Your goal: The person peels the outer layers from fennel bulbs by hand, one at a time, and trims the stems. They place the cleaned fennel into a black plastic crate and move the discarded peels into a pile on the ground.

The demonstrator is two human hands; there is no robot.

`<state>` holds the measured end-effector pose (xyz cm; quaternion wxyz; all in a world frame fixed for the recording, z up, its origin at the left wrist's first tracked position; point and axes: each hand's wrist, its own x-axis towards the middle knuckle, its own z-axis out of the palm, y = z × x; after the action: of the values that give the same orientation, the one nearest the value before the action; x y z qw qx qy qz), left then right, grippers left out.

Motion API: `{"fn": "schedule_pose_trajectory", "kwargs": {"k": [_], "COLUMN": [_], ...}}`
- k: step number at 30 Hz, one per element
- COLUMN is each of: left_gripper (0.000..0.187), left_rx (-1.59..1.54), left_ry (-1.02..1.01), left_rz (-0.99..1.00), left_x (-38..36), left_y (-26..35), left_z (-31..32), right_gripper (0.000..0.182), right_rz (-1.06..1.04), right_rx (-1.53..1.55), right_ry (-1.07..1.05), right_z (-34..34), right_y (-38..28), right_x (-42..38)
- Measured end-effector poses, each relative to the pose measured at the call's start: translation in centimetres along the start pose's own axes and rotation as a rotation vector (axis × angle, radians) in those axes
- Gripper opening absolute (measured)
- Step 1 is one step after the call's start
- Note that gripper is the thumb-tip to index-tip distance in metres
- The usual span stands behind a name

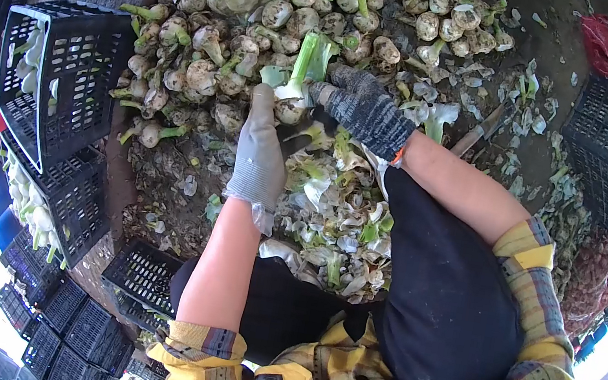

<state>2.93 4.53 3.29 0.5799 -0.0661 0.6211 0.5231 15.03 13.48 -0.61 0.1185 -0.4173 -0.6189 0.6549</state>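
In the head view, we're looking down on two gloved hands meeting just above the middle of the frame, and between them sits the bulb (288, 111), its green stem (303, 63) pointing to the top of the frame. The left hand (257, 143), in a pale glove, has its thumb along the bulb's left side; its fingers are tucked out of sight, so I can't tell how firmly they close. The right hand (368, 109), in a dark knitted glove, brings its thumb in at the neck, seemingly pinching the loose leaf (323, 56) beside the stem, though the fingertips are partly hidden.

For good work here, I'd say the left hand wants to cradle the round body, steady but not squeezing, so the flesh doesn't bruise. The right wants its pinch low, close to the neck, taking the outer layer alone; a grip too high risks tearing the leaf short, and a hard yank could snap the stem. Drawing away from the bulb, with the left hand bracing, looks soundest.

Dirty bulbs (203, 74) crowd the upper left, peeled scraps (327, 194) lie below the hands, and a knife (468, 142) rests right of centre, well apart from the fingers.
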Motion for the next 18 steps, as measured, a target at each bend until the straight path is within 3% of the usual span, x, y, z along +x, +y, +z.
{"fn": "schedule_pose_trajectory", "kwargs": {"k": [1,4,8,11,14,16,17,18], "left_gripper": [0.039,0.037,0.037,0.037,0.037,0.038,0.039,0.04], "left_rx": [0.06,0.046,-0.2,0.04,0.125,-0.144,-0.279,-0.225], "left_ry": [0.091,0.017,-0.18,0.013,0.041,-0.16,-0.261,-0.283], "left_rz": [0.054,0.087,-0.155,-0.044,0.167,-0.001,-0.085,-0.116], "left_x": [-0.2,0.0,0.1,-0.5,-0.4,0.4,0.5,0.4], "left_y": [0.0,-0.2,0.1,0.1,-0.5,-0.6,-0.2,-0.2], "left_z": [0.3,0.4,-0.6,0.6,0.8,-0.6,-1.0,-1.2], "right_gripper": [0.035,0.031,0.027,0.024,0.02,0.018,0.017,0.017], "right_rz": [-0.022,0.014,-0.025,0.047,0.069,-0.271,-0.278,-0.285], "right_rx": [0.035,0.004,0.044,0.076,0.111,0.067,0.048,0.03], "right_ry": [0.012,-0.035,-0.108,-0.04,-0.025,-0.001,-0.012,-0.024], "right_z": [0.1,-0.4,-0.5,0.0,-0.1,0.2,0.0,-0.1], "right_y": [0.6,-0.4,0.5,0.3,-0.3,4.1,4.0,3.8], "right_x": [0.0,-0.2,-0.3,-0.5,-0.6,0.5,0.2,-0.2]}}
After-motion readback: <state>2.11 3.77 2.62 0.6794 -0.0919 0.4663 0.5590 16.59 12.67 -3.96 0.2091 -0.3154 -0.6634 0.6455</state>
